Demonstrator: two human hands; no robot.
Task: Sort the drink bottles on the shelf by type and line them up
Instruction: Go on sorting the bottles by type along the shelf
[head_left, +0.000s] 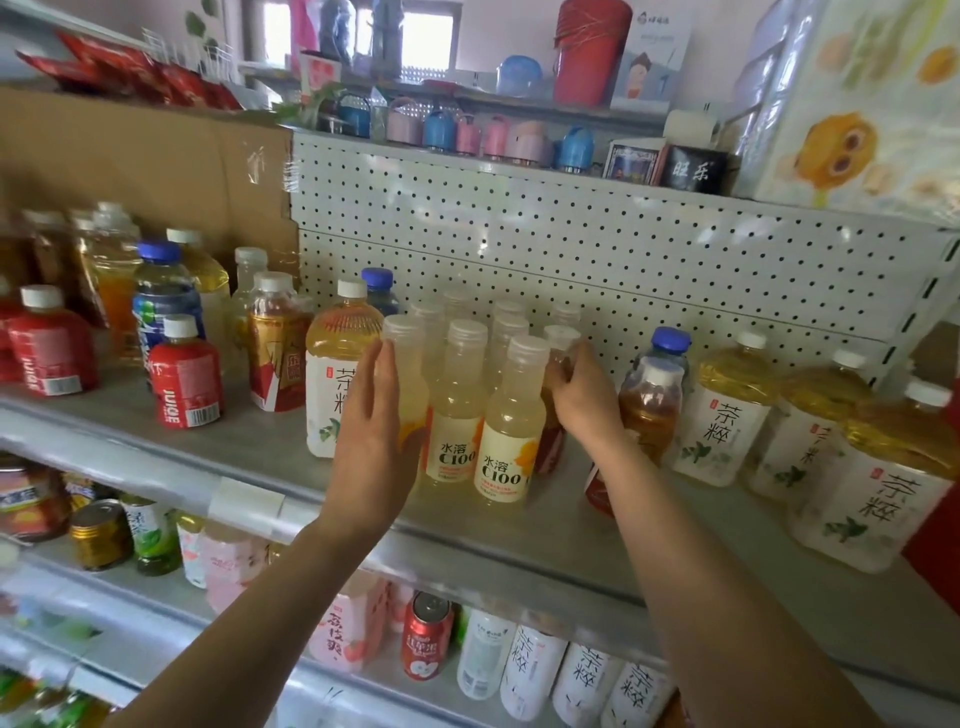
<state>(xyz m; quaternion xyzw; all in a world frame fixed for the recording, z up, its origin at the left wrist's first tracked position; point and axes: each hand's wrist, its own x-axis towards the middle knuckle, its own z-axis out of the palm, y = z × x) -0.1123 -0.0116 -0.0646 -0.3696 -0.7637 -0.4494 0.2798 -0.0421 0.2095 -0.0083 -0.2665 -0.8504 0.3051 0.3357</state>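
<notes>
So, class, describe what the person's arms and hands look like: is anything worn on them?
The left hand and right hand show no gloves, rings, watch or bracelet. The left forearm and right forearm are bare, with no sleeves in view.

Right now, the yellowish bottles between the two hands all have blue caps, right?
No. In the head view the C100 bottles between the left hand and the right hand, which grips a reddish bottle, have white caps, not blue.
</notes>
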